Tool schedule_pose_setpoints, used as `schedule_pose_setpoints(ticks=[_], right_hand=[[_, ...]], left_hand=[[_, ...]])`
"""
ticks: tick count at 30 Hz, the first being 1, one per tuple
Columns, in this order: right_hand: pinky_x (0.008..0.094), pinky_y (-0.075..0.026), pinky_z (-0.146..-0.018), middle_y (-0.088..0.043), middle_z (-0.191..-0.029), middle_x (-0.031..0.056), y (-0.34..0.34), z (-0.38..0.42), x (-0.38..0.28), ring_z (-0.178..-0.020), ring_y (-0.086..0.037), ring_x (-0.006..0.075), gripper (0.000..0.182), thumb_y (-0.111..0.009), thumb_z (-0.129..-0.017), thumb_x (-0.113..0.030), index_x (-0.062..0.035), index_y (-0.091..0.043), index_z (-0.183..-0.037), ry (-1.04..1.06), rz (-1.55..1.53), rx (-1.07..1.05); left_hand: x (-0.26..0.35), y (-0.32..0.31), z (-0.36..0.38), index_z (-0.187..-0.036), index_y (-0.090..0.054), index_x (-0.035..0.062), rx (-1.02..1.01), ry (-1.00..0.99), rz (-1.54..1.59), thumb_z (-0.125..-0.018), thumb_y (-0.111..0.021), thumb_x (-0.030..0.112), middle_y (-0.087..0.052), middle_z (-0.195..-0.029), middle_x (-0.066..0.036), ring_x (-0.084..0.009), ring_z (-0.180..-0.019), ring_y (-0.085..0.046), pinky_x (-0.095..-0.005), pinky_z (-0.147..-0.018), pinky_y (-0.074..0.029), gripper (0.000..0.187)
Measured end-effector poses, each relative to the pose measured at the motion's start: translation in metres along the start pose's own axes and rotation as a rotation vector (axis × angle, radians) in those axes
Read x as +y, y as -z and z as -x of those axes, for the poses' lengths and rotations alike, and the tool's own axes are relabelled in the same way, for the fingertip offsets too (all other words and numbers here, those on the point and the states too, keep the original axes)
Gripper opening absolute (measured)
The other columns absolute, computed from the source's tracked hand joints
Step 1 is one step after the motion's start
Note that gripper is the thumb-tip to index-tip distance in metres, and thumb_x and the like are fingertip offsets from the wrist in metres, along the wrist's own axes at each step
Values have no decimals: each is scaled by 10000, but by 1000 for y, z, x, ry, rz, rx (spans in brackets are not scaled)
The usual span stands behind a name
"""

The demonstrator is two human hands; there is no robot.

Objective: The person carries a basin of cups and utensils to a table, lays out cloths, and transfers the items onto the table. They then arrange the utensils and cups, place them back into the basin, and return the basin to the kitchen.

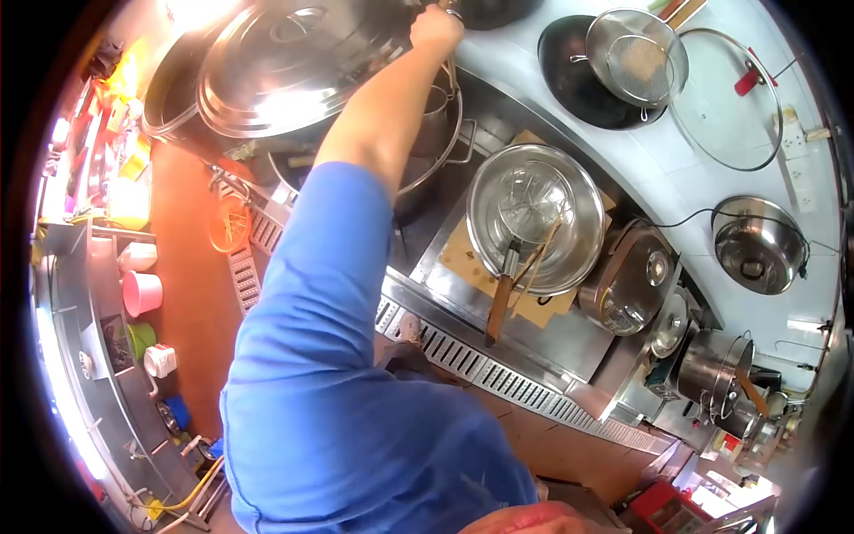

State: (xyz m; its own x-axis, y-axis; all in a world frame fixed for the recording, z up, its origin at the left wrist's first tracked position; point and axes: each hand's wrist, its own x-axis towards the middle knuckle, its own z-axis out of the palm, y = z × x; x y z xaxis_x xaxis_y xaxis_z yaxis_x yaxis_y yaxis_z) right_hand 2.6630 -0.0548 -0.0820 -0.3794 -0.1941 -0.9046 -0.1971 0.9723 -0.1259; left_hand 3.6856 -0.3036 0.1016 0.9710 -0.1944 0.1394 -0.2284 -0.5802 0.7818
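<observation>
My left hand (436,31) reaches far up at the top edge, its fingers closed round something I cannot make out, beside the large shiny metal lid (267,76). Below my forearm is a deep steel pot (469,142) with a side handle, partly hidden by the arm. A black pan, cut off by the frame, lies just right of the hand. My right hand does not show.
A steel bowl (583,231) holds a wire whisk and a wooden-handled tool (498,311). Strainers (640,58) rest on a black wok (560,71). Further right are a glass lid (725,116), a steel pan (756,245) and a pot (712,365). Floor grating (507,383) runs below.
</observation>
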Motion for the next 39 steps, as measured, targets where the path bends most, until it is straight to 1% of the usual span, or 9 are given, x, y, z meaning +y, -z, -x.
schedule_pose_setpoints(ticks=[5,8,11,13,15,21,26,37,39], right_hand=[[288,-477,-481,-626,-756,127,-39,-24,-22,-615,-593,225,235,-568,-938,-261,-31,-601,-978,93,109,-79],[292,-529,-530,-654,-807,136,-61,-42,-21,-680,-635,239,240,-577,-937,-246,-22,-606,-1018,94,114,-115],[282,-231,-303,-529,-577,103,-77,-77,-5,-374,-412,156,289,-560,-916,-322,-66,-551,-783,89,90,25],[272,-231,-314,-530,-575,89,-24,-186,42,-368,-393,141,319,-524,-933,-344,-68,-553,-775,50,66,-539],[271,-392,-380,-614,-709,93,-58,-111,28,-548,-584,178,150,-479,-923,-115,-53,-595,-850,287,56,-209],[324,-445,-454,-611,-708,96,-57,-58,-2,-577,-604,186,160,-529,-900,-132,-33,-637,-964,214,83,-39],[315,-494,-565,-632,-791,91,-12,-75,-57,-709,-627,186,208,-599,-894,-165,-3,-648,-1013,425,-75,-67],[289,-468,-615,-635,-837,64,194,-210,-84,-726,-585,147,251,-610,-921,-222,2,-638,-1030,563,-263,-3],[280,-442,-581,-618,-800,56,225,-229,-62,-698,-562,129,241,-582,-940,-221,-10,-629,-1048,521,-239,71]], left_hand=[[-3,40,8,-1139,-632,19,-286,-251,-202,-906,-582,278,-691,-991,-217,-363,-948,-676,-437,-852,-530,352],[-21,39,4,-802,-674,-18,-391,-260,-55,-888,-581,349,-674,-655,-125,-255,-595,-682,-360,-607,-544,388],[3,80,34,-939,-669,1,-542,-380,-30,-919,-568,479,-697,-756,-124,-232,-631,-691,-346,-678,-538,489],[13,93,29,-1018,-673,35,-571,-467,-100,-901,-560,549,-703,-827,-134,-263,-828,-691,-377,-789,-518,540],[66,135,83,-1135,-655,64,-504,-505,-227,-883,-574,580,-708,-907,-122,-253,-876,-676,-386,-830,-507,579],[192,168,210,-1131,-627,44,-824,-740,101,-996,-532,257,-678,-1019,-26,-56,-714,-559,-199,-606,-430,269],[287,139,373,-1141,-558,-52,-1156,-1125,325,-970,-552,227,-655,-1150,-197,-114,-780,-607,-233,-654,-478,327],[586,-102,714,-1171,-614,72,-810,-2118,248,-931,-598,109,-714,-1022,-64,-184,-879,-686,-307,-726,-527,243],[616,-117,803,-1148,-625,56,-947,-1894,266,-897,-615,141,-711,-976,-141,-296,-886,-699,-368,-795,-554,264]])
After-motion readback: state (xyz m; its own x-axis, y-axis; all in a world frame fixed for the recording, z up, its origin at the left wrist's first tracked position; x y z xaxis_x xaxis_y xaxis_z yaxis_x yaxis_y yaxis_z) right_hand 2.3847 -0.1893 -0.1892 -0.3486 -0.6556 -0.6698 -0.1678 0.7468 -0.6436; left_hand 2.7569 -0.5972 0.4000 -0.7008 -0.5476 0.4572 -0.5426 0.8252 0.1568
